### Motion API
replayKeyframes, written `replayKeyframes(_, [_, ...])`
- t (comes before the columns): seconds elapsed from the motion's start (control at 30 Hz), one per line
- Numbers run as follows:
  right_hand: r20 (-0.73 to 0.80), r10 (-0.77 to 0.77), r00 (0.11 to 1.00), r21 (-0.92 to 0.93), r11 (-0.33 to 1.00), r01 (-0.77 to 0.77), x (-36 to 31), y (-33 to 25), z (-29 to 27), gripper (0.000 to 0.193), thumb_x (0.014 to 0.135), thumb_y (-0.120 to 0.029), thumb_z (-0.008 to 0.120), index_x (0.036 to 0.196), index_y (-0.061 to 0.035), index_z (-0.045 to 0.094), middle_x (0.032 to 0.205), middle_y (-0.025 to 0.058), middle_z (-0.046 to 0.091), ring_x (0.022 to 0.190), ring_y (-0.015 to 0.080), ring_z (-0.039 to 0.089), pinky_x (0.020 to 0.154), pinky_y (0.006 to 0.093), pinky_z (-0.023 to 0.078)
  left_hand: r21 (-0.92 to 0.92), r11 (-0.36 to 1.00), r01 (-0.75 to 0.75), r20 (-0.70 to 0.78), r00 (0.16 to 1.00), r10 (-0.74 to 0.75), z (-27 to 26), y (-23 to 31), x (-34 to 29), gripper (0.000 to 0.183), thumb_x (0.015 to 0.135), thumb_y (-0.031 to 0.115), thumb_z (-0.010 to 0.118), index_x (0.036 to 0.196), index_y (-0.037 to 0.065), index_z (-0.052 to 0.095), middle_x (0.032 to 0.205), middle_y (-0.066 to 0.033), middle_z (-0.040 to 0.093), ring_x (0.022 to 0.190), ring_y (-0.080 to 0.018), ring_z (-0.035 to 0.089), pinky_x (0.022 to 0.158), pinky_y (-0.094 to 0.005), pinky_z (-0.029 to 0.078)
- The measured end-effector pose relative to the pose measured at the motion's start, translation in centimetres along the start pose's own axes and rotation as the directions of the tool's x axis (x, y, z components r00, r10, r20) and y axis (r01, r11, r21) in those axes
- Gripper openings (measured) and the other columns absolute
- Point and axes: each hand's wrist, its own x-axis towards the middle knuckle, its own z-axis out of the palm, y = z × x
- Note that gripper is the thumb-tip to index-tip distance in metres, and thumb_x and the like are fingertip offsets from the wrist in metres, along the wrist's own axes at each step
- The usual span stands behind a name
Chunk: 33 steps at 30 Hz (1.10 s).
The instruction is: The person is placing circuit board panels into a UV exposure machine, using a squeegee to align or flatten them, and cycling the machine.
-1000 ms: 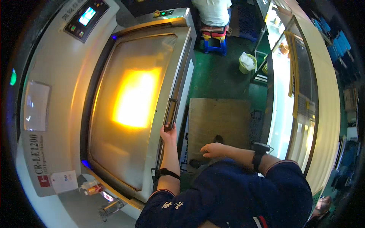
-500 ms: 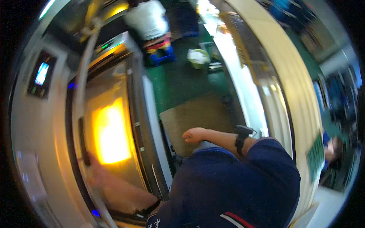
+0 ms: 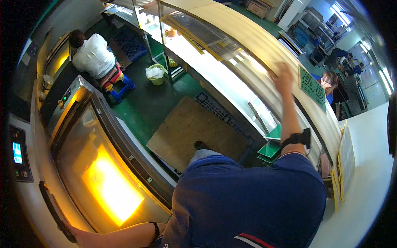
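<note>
My left hand [image 3: 74, 232] is closed around the long black handle [image 3: 53, 206] at the front of a machine. Beside it, bright yellow light glows through the machine's flat, framed top surface [image 3: 76, 165]. My right hand [image 3: 283, 78], smeared by motion, is raised at the cream-coloured cover [image 3: 256, 49] above the lit bench [image 3: 211, 68]; its fingers are too blurred to read, and I cannot make out anything in it. Near that hand, a green patterned panel [image 3: 312, 87] hangs on the cover. Several green sheets [image 3: 271, 149] lie below my right forearm.
A person in a white top [image 3: 94, 56] sits on a blue and red stool [image 3: 120, 89] at the far left. A green basket [image 3: 156, 76] stands on the floor. A brown board [image 3: 186, 128] lies by my foot. Another person [image 3: 328, 80] is beyond the cover.
My right hand has risen from beside my body to the cream cover on the right. The view has turned right, and my left hand remains at the black handle.
</note>
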Motion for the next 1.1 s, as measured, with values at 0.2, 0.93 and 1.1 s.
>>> replayKeyframes(0.2, [0.005,0.416,0.909,-0.481,0.798,-0.363,-3.0,9.6,0.8,0.085,0.082,-0.07,0.055,0.137,-0.0049,0.049,0.139,0.0209,0.048,0.125,0.0454,0.045,0.104,0.0533,0.036,-0.016,1.0,0.014,0.0,1.0,-0.014,0.4,1.9,1.8,0.12,0.08,0.076,0.05,0.152,0.008,-0.017,0.16,-0.012,-0.02,0.147,-0.0336,-0.014,0.116,-0.0586,-0.01])
replayKeyframes(0.93, [-0.548,-0.836,-0.03,0.729,-0.494,0.474,-18.5,-52.9,11.1,0.025,0.078,-0.008,0.061,0.097,-0.0176,0.074,0.107,-0.0013,0.072,0.104,0.0249,0.063,0.092,0.0443,0.045,0.744,0.19,0.641,-0.667,0.694,0.269,-2.8,6.3,-26.3,0.047,0.098,0.035,0.047,0.135,0.006,0.048,0.138,-0.015,0.053,0.123,-0.0305,0.054,0.106,-0.0453,0.038])
replayKeyframes(1.1, [-0.593,-0.71,-0.379,0.699,-0.688,0.196,-36.6,-58.4,13.1,0.037,0.077,-0.007,0.059,0.109,-0.0204,0.07,0.12,-0.0006,0.067,0.122,0.0253,0.056,0.102,0.0475,0.04,0.51,-0.603,0.613,-0.482,0.785,0.39,-8.5,9.5,-35.9,0.056,0.095,0.043,0.051,0.142,0.014,0.043,0.148,-0.0131,0.042,0.135,-0.0343,0.041,0.111,-0.0526,0.029])
